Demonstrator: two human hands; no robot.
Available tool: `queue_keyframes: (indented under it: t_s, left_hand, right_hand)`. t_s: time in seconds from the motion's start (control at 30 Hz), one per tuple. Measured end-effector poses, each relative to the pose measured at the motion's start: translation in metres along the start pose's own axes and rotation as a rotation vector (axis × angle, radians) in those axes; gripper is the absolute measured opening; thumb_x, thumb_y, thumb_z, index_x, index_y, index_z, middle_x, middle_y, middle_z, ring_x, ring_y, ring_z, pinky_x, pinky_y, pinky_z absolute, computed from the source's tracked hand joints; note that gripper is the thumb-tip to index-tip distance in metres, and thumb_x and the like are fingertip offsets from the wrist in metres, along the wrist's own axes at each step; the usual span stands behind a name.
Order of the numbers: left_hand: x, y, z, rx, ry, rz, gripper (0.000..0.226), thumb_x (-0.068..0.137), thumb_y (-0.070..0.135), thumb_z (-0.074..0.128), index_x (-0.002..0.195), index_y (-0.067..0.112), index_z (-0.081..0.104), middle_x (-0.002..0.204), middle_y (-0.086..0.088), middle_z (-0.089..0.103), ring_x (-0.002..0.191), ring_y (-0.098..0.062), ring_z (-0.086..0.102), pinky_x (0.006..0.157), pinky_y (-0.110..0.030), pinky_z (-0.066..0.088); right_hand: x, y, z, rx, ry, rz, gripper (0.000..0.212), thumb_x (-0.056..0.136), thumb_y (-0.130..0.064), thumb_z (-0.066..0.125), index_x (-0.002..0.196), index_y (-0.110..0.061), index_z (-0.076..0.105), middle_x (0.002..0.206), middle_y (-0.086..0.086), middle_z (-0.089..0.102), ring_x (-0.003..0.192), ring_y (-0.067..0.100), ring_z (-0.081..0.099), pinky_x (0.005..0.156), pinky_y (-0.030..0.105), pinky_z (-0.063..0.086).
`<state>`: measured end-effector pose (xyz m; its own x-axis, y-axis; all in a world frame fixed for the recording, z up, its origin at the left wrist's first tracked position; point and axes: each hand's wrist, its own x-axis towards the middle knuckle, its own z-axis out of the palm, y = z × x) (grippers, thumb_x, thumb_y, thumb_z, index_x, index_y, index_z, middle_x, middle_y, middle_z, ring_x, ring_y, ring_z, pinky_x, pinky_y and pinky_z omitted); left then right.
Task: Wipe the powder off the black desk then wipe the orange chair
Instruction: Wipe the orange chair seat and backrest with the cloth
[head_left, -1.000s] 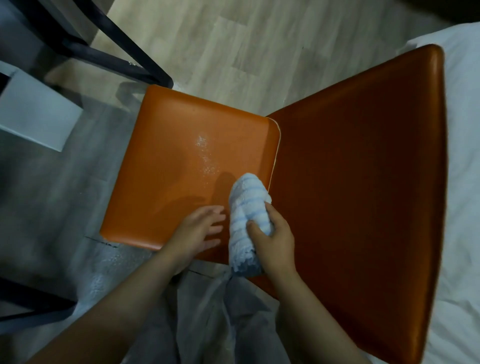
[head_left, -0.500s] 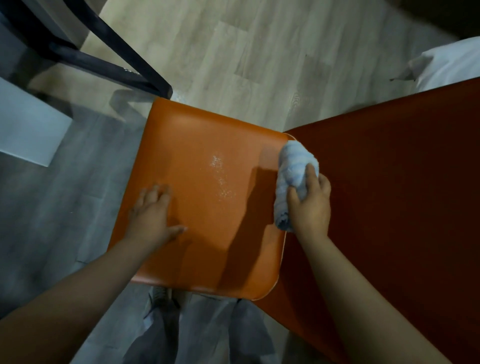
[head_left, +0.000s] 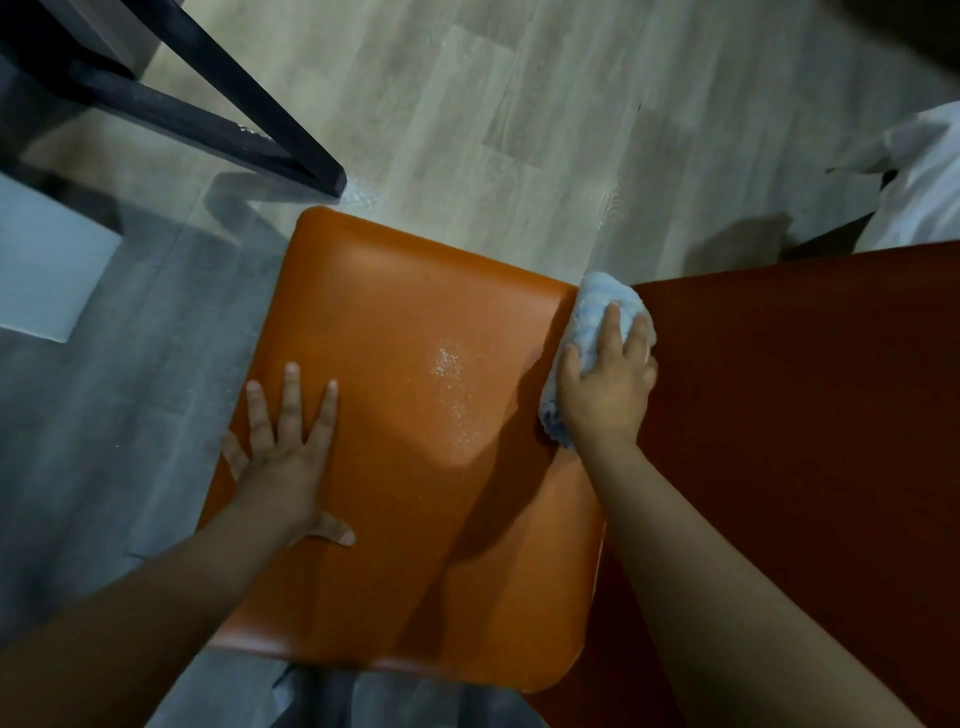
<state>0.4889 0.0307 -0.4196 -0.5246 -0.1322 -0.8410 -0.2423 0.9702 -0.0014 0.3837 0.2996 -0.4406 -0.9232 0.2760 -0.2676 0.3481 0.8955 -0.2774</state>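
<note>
The orange chair seat (head_left: 395, 312) fills the middle of the view, and its darker backrest (head_left: 789, 415) spreads to the right. A thin streak of white powder (head_left: 453, 384) lies on the seat's centre. My right hand (head_left: 605, 384) presses a rolled light-blue towel (head_left: 597, 312) against the seat's far right corner, where seat meets backrest. My left hand (head_left: 291, 447) lies flat with fingers spread on the seat's left side.
Black desk legs (head_left: 208, 104) cross the upper left above the pale wood floor (head_left: 519, 130). A white box (head_left: 41, 275) sits at the left edge. White bedding (head_left: 924, 192) shows at the upper right. Grey fabric (head_left: 363, 696) lies below the seat's near edge.
My right hand has carried the towel from the seat's near side up along the right edge to the far corner. My left hand has shifted left and flattened on the seat.
</note>
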Motion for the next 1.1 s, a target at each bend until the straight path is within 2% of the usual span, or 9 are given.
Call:
queue_keyframes:
  t_s: [0.2,0.43,0.57,0.67,0.83,1.0,1.1]
  left_hand:
    - [0.005,0.002,-0.005,0.005,-0.074,-0.024,0.162,0.045,0.067,0.083,0.125,0.029,-0.053,0.124,-0.012,-0.065,0.122,-0.046,-0.05,0.109,-0.07,0.001]
    - [0.008,0.002,-0.008,0.003,-0.119,-0.02,0.161,0.047,0.066,0.082,0.123,0.029,-0.055,0.122,-0.013,-0.066,0.118,-0.046,-0.052,0.107,-0.072,-0.002]
    - [0.009,0.0,-0.005,-0.003,-0.121,-0.01,0.161,0.048,0.064,0.083,0.123,0.03,-0.055,0.123,-0.012,-0.066,0.118,-0.045,-0.053,0.107,-0.074,-0.002]
    - [0.01,-0.001,-0.005,-0.007,-0.125,-0.011,0.161,0.049,0.063,0.084,0.121,0.031,-0.056,0.123,-0.011,-0.066,0.118,-0.045,-0.054,0.106,-0.074,-0.003]
    - [0.011,-0.003,-0.004,-0.018,-0.125,-0.007,0.16,0.049,0.062,0.084,0.119,0.032,-0.056,0.123,-0.01,-0.066,0.117,-0.045,-0.055,0.104,-0.075,-0.003]
    - [0.015,-0.005,-0.004,-0.031,-0.144,-0.006,0.16,0.048,0.058,0.087,0.116,0.035,-0.057,0.121,-0.008,-0.068,0.115,-0.044,-0.056,0.105,-0.075,-0.003]
    - [0.016,-0.006,-0.005,-0.014,-0.148,-0.015,0.161,0.046,0.063,0.085,0.109,0.035,-0.061,0.12,-0.01,-0.068,0.113,-0.045,-0.056,0.103,-0.078,-0.001]
  right_hand:
    - [0.012,-0.016,0.021,0.026,0.074,-0.009,0.066,0.093,-0.046,0.045,0.151,-0.025,0.023,0.158,0.011,0.018,0.136,0.044,0.021,0.106,0.055,0.036]
    - [0.023,-0.051,0.031,0.045,0.058,-0.164,0.062,0.092,-0.042,0.044,0.15,-0.027,0.027,0.158,0.009,0.021,0.139,0.041,0.022,0.114,0.05,0.024]
    - [0.028,-0.094,0.041,0.11,0.036,-0.27,0.06,0.091,-0.038,0.047,0.148,-0.027,0.033,0.156,0.008,0.027,0.132,0.04,0.029,0.109,0.049,0.032]
    - [0.027,-0.123,0.048,0.114,-0.015,-0.313,0.059,0.092,-0.037,0.047,0.149,-0.029,0.031,0.158,0.004,0.024,0.133,0.037,0.028,0.105,0.046,0.033]
    - [0.022,-0.156,0.06,0.104,-0.057,-0.4,0.059,0.092,-0.039,0.048,0.148,-0.028,0.033,0.157,0.004,0.025,0.134,0.038,0.027,0.105,0.052,0.036]
    - [0.02,-0.187,0.064,0.115,-0.11,-0.512,0.058,0.091,-0.038,0.048,0.147,-0.027,0.035,0.157,0.005,0.027,0.13,0.036,0.031,0.099,0.048,0.039]
    - [0.02,-0.21,0.07,0.085,-0.159,-0.579,0.058,0.091,-0.042,0.045,0.147,-0.03,0.034,0.157,0.004,0.026,0.13,0.035,0.032,0.098,0.048,0.042]
